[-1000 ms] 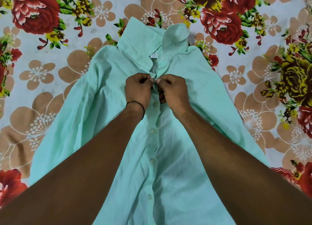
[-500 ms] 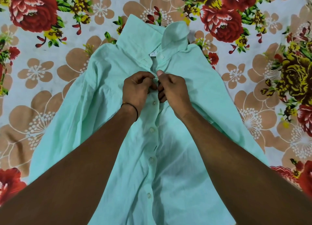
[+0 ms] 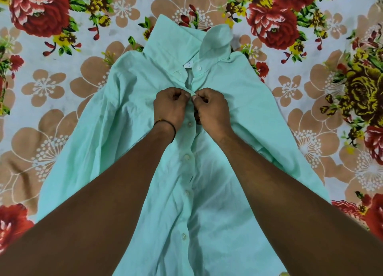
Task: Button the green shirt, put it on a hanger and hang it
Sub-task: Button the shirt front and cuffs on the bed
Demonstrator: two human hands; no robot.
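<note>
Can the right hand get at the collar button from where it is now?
Probably yes. The collar button lies uncovered on the green shirt, just above the right hand, with nothing between. But that hand and the left hand are both pinching the placket, so it must let go first.

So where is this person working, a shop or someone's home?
Probably a home, likely on a bed or a covered floor, though no walls or furniture show. The shirt lies flat on a flowered sheet that fills the whole view, and bare hands are buttoning it there, with no counter or rack in sight.
</note>
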